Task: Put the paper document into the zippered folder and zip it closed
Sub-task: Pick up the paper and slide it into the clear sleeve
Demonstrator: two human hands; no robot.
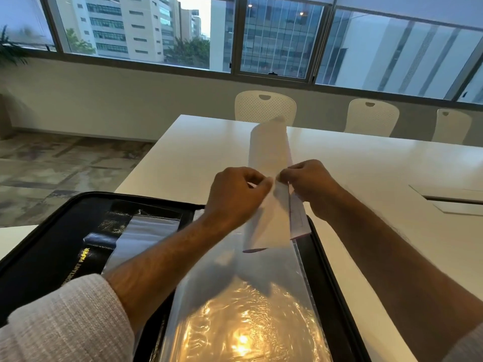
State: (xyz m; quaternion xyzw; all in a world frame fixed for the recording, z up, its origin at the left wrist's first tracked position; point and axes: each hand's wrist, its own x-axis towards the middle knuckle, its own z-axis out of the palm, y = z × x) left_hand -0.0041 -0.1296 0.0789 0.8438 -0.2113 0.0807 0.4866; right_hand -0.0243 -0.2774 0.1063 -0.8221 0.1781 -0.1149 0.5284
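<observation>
A black zippered folder [47, 246] lies open on the white table, its clear plastic sleeves [235, 309] shining under a light. Above its far edge I hold a white paper document [269, 152], curled and standing upright, its lower end hanging down over the sleeves. My left hand [235, 197] pinches the paper's left side. My right hand [311, 186] pinches the right side, where a second sheet edge with faint print shows. The two hands nearly touch. Whether the paper's lower end sits inside a sleeve I cannot tell.
The white table [379, 178] stretches ahead and to the right, with a cable hatch [454, 199] set into it at right. Three white chairs [265, 105] stand along the far side under the windows. Patterned carpet lies to the left.
</observation>
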